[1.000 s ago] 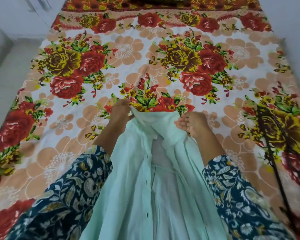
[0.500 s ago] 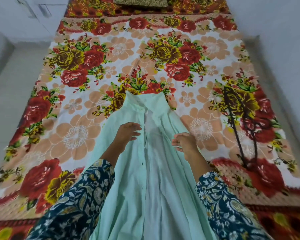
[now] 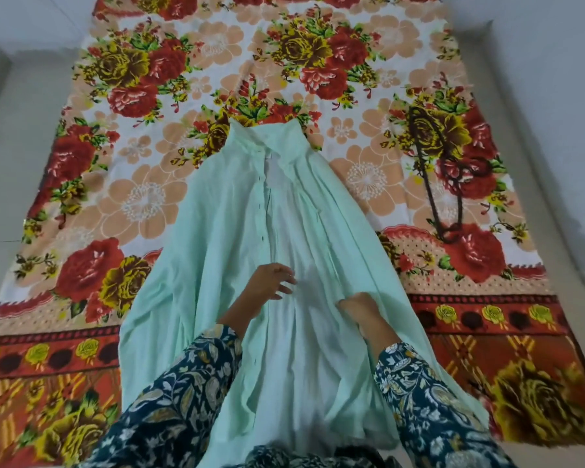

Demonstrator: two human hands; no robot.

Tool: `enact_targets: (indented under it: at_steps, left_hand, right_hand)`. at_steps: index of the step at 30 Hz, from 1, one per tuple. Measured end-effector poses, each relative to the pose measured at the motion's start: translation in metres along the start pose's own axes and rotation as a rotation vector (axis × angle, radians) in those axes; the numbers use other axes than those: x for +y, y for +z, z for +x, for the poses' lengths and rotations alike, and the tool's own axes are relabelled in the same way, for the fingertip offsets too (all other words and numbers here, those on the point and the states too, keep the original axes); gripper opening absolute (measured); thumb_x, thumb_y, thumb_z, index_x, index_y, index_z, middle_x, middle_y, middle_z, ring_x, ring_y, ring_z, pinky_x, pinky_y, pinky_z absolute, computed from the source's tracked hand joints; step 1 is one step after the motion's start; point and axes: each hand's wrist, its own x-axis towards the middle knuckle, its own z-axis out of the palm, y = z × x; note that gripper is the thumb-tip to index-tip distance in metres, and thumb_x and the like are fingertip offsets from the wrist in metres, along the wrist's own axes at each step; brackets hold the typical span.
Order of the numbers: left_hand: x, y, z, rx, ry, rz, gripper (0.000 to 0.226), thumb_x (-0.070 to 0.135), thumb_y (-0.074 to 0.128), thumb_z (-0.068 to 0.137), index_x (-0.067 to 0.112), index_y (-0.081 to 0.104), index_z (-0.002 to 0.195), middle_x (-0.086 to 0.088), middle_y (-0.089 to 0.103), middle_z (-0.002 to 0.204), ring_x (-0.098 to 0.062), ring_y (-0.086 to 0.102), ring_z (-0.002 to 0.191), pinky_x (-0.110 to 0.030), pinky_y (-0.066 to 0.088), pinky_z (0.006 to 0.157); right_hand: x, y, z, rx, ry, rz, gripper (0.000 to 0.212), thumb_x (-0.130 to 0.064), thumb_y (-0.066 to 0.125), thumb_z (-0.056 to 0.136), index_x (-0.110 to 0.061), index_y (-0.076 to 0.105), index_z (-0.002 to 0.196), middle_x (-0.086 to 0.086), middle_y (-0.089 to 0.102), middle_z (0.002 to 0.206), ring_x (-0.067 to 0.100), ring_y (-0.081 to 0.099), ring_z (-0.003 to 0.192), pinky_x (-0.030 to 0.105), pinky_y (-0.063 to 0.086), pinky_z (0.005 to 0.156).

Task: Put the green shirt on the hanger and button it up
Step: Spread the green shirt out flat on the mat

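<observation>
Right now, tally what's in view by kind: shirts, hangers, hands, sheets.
green shirt: 1
hanger: 1
hands: 2 (left hand, right hand)
floral sheet: 1
Total: 5

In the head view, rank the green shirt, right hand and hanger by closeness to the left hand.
1. green shirt, directly beneath the left hand.
2. right hand, just to its right, on the shirt.
3. hanger, far right on the blanket.
</observation>
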Motion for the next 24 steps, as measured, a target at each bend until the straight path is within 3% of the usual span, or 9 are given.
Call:
enact_targets:
  at_steps: [4,6,8,10,13,15,19,21,24]
  left_hand:
    - [-0.021,0.031,-0.026,-0.081,-0.049,0.002,0.016,0.017,0.052,0.092,0.007,0.058,0.102,-0.004,0.066,0.089,-0.016,0.060,0.070,-0.024,0.044,0.062]
    - [-0.026,0.045,-0.035,-0.137,-0.093,0.023,0.029,0.033,0.057,0.089,0.009,0.057,0.105,-0.001,0.065,0.092,-0.017,0.062,0.074,-0.025,0.047,0.062]
    - [-0.031,0.058,-0.047,-0.148,-0.129,0.045,0.034,0.040,0.061,0.085,0.010,0.053,0.099,0.001,0.062,0.087,-0.016,0.061,0.072,-0.025,0.051,0.059]
    - [-0.039,0.063,-0.048,-0.077,-0.146,0.057,0.024,0.029,0.062,0.085,0.012,0.045,0.089,-0.003,0.057,0.083,-0.017,0.057,0.071,-0.027,0.051,0.057]
    - [-0.062,0.059,-0.046,0.133,-0.135,0.085,0.013,0.001,0.051,0.083,0.010,0.042,0.087,-0.013,0.051,0.095,-0.025,0.053,0.080,-0.033,0.050,0.060]
    - [-0.084,0.056,-0.048,0.197,-0.157,0.126,0.017,-0.003,0.046,0.081,0.008,0.044,0.094,-0.013,0.050,0.097,-0.026,0.053,0.082,-0.035,0.050,0.063]
    - [-0.132,0.065,-0.065,0.047,-0.269,0.032,0.025,0.006,0.058,0.080,0.002,0.049,0.103,-0.016,0.055,0.096,-0.025,0.057,0.076,-0.033,0.051,0.060]
    - [-0.152,0.074,-0.072,0.068,-0.260,0.026,0.035,0.012,0.064,0.080,0.003,0.047,0.109,-0.014,0.056,0.096,-0.028,0.058,0.086,-0.034,0.053,0.064]
    - [-0.172,0.084,-0.077,0.143,-0.225,0.208,0.034,0.009,0.058,0.082,0.002,0.046,0.113,-0.014,0.057,0.097,-0.028,0.058,0.085,-0.029,0.051,0.055]
  right_hand:
    - [0.014,-0.006,-0.035,-0.077,-0.142,0.237,0.031,-0.012,0.071,0.077,0.001,0.064,0.105,0.018,0.068,0.106,0.032,0.065,0.096,0.036,0.050,0.079]
    - [0.014,-0.001,-0.061,-0.139,-0.281,0.157,0.018,-0.016,0.072,0.077,-0.011,0.061,0.090,0.002,0.063,0.084,0.016,0.060,0.076,0.029,0.048,0.064]
    - [0.021,0.009,-0.088,-0.225,-0.416,0.001,0.027,-0.018,0.069,0.080,-0.013,0.059,0.105,0.000,0.063,0.090,0.012,0.058,0.077,0.023,0.047,0.065]
    - [0.030,0.022,-0.103,-0.298,-0.468,-0.130,0.044,-0.013,0.067,0.081,-0.010,0.054,0.123,0.009,0.064,0.114,0.017,0.059,0.090,0.026,0.047,0.075]
    - [0.055,0.035,-0.115,-0.357,-0.479,-0.298,0.058,-0.008,0.070,0.076,-0.010,0.049,0.130,0.011,0.057,0.128,0.022,0.057,0.106,0.025,0.042,0.082]
    - [0.075,0.043,-0.121,-0.390,-0.473,-0.397,0.057,-0.010,0.069,0.076,-0.012,0.049,0.129,0.012,0.059,0.123,0.023,0.057,0.103,0.025,0.042,0.076]
    - [0.105,0.055,-0.128,-0.471,-0.372,-0.288,0.045,0.003,0.055,0.080,-0.010,0.057,0.123,0.008,0.060,0.099,0.019,0.055,0.084,0.017,0.040,0.056]
    - [0.116,0.054,-0.127,-0.324,-0.369,-0.227,0.038,0.004,0.051,0.081,-0.008,0.062,0.115,0.012,0.065,0.106,0.022,0.060,0.092,0.023,0.048,0.068]
    - [0.139,0.046,-0.117,0.148,-0.286,-0.417,0.032,-0.005,0.047,0.086,-0.009,0.056,0.117,0.011,0.056,0.124,0.029,0.052,0.117,0.035,0.046,0.091]
